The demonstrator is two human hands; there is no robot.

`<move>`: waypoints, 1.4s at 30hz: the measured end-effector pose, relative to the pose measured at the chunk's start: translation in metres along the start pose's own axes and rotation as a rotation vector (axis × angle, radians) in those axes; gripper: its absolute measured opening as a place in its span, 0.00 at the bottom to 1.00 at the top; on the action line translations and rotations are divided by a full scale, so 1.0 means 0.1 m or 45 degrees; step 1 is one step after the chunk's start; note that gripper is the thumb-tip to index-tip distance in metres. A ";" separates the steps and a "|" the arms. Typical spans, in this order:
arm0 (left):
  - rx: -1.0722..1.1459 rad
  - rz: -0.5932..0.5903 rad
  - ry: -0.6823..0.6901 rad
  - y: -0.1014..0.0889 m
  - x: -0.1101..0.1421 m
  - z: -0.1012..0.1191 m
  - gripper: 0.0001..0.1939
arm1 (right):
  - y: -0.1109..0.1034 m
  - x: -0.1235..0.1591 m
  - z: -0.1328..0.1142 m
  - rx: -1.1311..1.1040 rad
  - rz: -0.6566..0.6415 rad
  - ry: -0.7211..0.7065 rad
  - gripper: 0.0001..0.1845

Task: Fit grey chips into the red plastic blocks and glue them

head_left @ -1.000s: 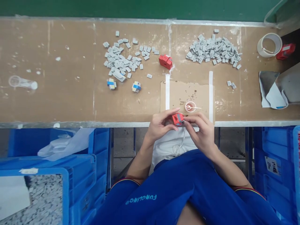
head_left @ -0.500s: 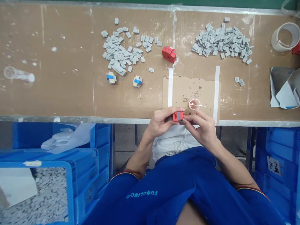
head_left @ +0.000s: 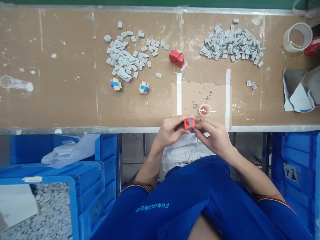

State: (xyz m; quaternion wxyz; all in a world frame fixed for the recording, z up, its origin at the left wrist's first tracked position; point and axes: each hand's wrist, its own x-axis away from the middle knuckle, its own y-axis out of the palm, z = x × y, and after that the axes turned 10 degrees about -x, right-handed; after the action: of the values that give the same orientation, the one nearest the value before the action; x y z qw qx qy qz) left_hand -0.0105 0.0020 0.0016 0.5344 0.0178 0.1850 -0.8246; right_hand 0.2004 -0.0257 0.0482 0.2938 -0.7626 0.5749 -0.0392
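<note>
We hold a red block over the near edge of the table, our left hand and right hand both curled closed on it; a small cup sits just off at two o'clock.

from here the block looks like matt red plastic — the scattered tiles are matt grey plastic too, the bench cardboard is rough, scuffed brown, and the crates are smooth, faintly glossy blue plastic.
</note>
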 end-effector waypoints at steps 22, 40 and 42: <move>0.504 -0.017 -0.039 -0.03 -0.01 0.05 0.20 | 0.10 -0.03 -0.15 0.129 0.142 -0.195 0.03; -0.680 -0.101 0.230 -0.37 -1.12 0.41 0.30 | -1.37 0.88 -0.33 0.388 0.377 -0.035 0.09; -0.995 0.161 0.192 -0.55 -1.52 0.09 0.29 | -1.92 1.19 -0.11 0.647 0.547 0.183 0.12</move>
State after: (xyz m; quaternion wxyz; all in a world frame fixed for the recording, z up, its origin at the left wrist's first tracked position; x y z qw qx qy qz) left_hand 0.0072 0.1520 0.0605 0.5356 -0.1150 0.5217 -0.6541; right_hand 0.4000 -0.1050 0.1185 0.4349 -0.5217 0.7135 -0.1720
